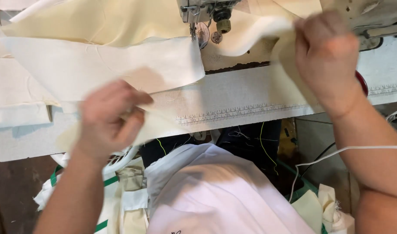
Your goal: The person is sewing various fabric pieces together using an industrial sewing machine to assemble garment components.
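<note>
Bright, even light, soft shadows — both hands motion-blurred (edges sharper)

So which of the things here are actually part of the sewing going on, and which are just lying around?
In use:
- cream fabric strip
- left hand, gripping its near end
- right hand, gripping its far end
- sewing machine head
- table ruler

Lying about:
- fabric scraps
- white cord
- loose threads

cream fabric strip (120,65) | white table (242,93), printed grey ruler scale (233,115) | green-striped white bags (107,182) | white cord (337,154)
</note>
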